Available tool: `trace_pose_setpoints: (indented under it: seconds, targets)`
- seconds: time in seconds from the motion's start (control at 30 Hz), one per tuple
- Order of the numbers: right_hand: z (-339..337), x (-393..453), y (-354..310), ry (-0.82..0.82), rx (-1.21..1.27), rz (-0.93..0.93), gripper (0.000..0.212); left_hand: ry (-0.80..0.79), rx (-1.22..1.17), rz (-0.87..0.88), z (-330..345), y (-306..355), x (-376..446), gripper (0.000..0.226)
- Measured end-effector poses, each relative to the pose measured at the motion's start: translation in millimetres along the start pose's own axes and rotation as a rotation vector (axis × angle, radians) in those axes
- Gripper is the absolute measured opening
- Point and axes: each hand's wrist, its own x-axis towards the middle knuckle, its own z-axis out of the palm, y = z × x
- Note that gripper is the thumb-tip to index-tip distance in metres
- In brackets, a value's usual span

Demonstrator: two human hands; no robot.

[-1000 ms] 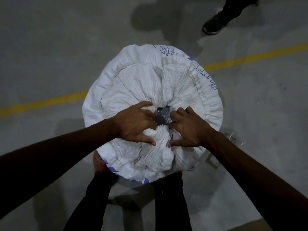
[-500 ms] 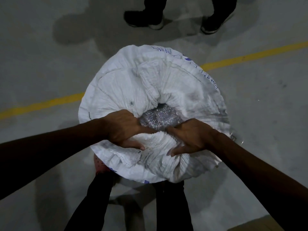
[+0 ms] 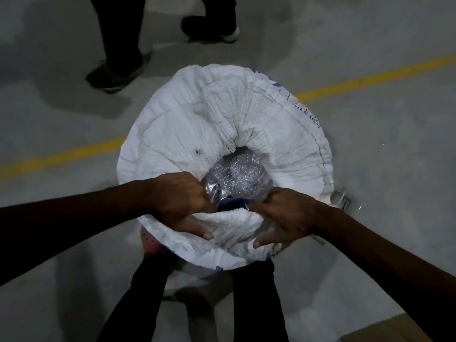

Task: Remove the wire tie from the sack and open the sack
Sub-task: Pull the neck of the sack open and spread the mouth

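A white woven sack (image 3: 276, 134) with blue print stands on the floor in front of me, seen from above. Its mouth gapes at the centre and shows clear plastic bags of shiny silver pieces (image 3: 237, 176). My left hand (image 3: 182, 201) grips the near left rim of the mouth, fingers inside and thumb outside. My right hand (image 3: 286, 215) grips the near right rim the same way. No tie is on the mouth. Thin wire (image 3: 345, 202) lies on the floor at the sack's right edge.
Grey concrete floor with a yellow line (image 3: 64, 156) running across behind the sack. Another person's legs and dark shoes (image 3: 113, 75) stand just beyond the sack at the top. My own legs (image 3: 148, 287) are below the sack. A brown surface (image 3: 385, 329) shows at the bottom right.
The sack's mouth has widened from a small gathered hole to a broad opening as both hands pulled the near rim toward me. The other person's feet stepped closer and to the left.
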Motion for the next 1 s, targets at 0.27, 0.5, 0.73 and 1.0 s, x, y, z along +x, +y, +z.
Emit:
trace_pose_setpoints:
  seconds: [0.27, 0.5, 0.73, 1.0]
  targets:
    - [-16.0, -0.9, -12.5, -0.256, 0.261, 0.303, 0.099, -0.036, -0.051, -0.099, -1.6, 2.0, -15.4, 0.073]
    - [-10.9, -3.1, -16.8, -0.455, 0.054, 0.203, 0.1, -0.19, -0.077, -0.203, 3.9, 2.0, -34.8, 0.08]
    - [-32.0, 12.1, -24.1, -0.381, 0.228, 0.243, 0.044, -0.079, -0.403, -0.616, -15.5, -9.7, 3.8, 0.1]
    - [-32.8, 1.0, -11.7, -0.349, 0.255, 0.317, 0.088, 0.276, -0.492, -0.915, -41.9, -45.7, 10.0, 0.087]
